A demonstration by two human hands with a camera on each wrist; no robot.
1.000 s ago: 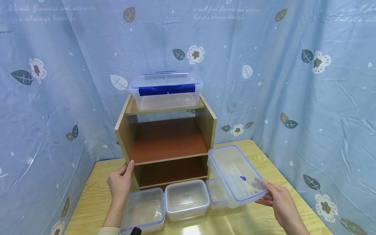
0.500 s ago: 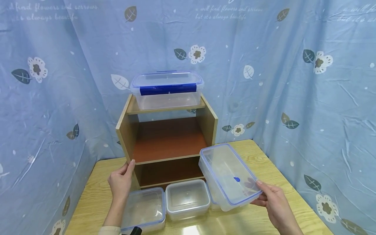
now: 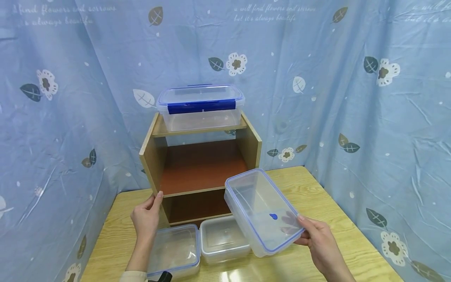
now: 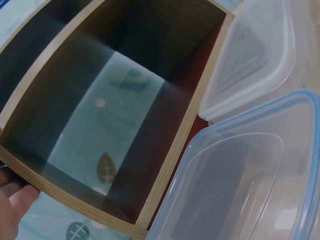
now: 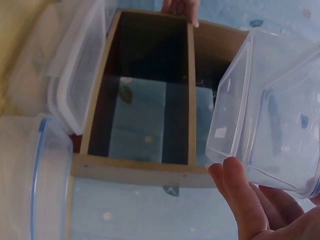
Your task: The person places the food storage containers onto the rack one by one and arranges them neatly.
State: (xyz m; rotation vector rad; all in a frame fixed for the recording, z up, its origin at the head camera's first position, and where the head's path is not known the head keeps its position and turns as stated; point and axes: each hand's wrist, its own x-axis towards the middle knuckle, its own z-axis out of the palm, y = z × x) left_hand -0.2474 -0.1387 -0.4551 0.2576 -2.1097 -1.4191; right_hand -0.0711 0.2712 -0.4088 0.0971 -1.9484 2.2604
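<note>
My right hand [image 3: 313, 239] grips the near end of a clear lidded container with a blue rim [image 3: 260, 209], held tilted in the air in front of the wooden shelf unit [image 3: 201, 164]. In the right wrist view my fingers [image 5: 245, 200] curl under that container [image 5: 275, 130]. My left hand [image 3: 146, 215] holds the shelf unit's left side panel at its front edge; the left wrist view shows my fingertips [image 4: 15, 197] on the panel edge [image 4: 65, 185]. On the table lie a blue-rimmed container [image 3: 174, 250] and a clear-lidded one [image 3: 222, 239].
A large clear box with a blue clip [image 3: 200, 105] stands on top of the shelf unit. Both shelf openings hold nothing. The wooden table [image 3: 334, 219] is ringed by a blue flowered curtain [image 3: 370, 117] close behind and at both sides.
My right hand has carried the clear container leftward and a little up, towards the shelf's front; it now hides the small container on the table behind it. The left hand has stayed on the side panel.
</note>
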